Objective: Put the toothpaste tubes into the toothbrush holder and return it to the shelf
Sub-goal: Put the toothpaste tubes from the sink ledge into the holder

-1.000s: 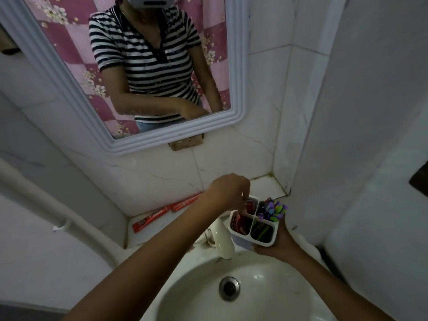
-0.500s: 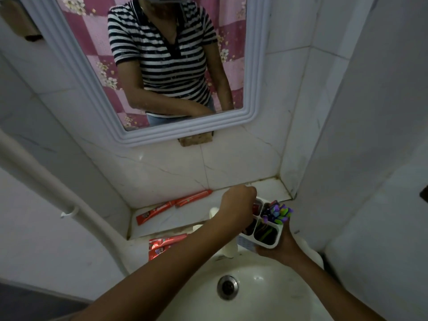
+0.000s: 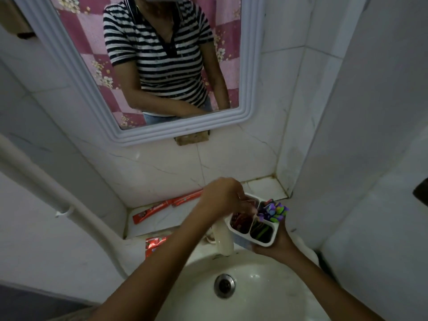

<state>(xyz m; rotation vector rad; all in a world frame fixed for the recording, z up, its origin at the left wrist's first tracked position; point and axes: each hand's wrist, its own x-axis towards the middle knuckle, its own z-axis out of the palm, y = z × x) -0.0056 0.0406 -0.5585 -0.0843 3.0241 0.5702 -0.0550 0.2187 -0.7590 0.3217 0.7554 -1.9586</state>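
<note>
My right hand [image 3: 276, 247] holds a white toothbrush holder [image 3: 264, 243] from below, over the back right rim of the sink. Colourful toothbrushes [image 3: 273, 210] stick out of its back right compartment. Red toothpaste tubes [image 3: 240, 222] fill the front left compartment. My left hand [image 3: 222, 198] reaches over the holder, fingers pinched on a red tube end at the back left compartment. Two more red tubes [image 3: 152, 210] [image 3: 187, 198] lie end to end on the tiled shelf [image 3: 264, 187]. A crumpled red tube [image 3: 155, 243] lies on the sink's edge, partly hidden by my left forearm.
A white faucet [image 3: 223, 238] stands just left of the holder, under my left wrist. The white sink [image 3: 259, 290] with its drain [image 3: 224, 285] is below. A mirror [image 3: 251, 66] hangs above the shelf. A white pipe [image 3: 69, 212] runs down the left wall. A wall closes the right side.
The view has tilted a little. My left hand stays at the holder's back left compartment with its fingers lower into it. My right hand keeps the holder in the same place.
</note>
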